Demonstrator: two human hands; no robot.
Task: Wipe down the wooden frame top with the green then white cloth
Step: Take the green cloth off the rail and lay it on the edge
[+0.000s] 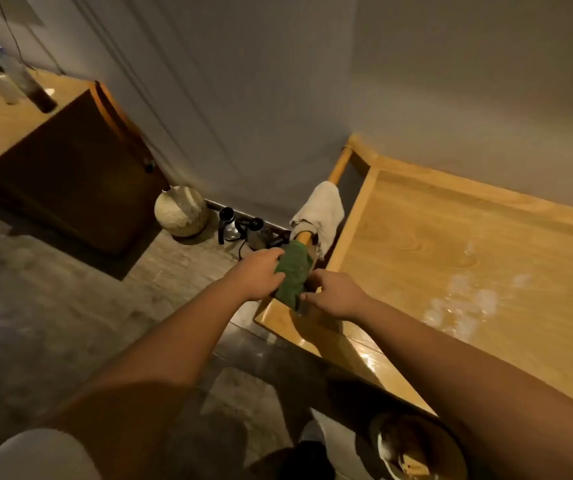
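Hands meet at the near left corner of the wooden frame (451,244): left hand (259,273) grips the green cloth (293,271) draped on the rail (338,168), right hand (335,294) pinches its lower edge. White cloth (321,211) hangs on the rail just beyond.

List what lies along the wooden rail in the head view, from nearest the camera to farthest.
right hand → green cloth → white cloth → bare rail running to the wall
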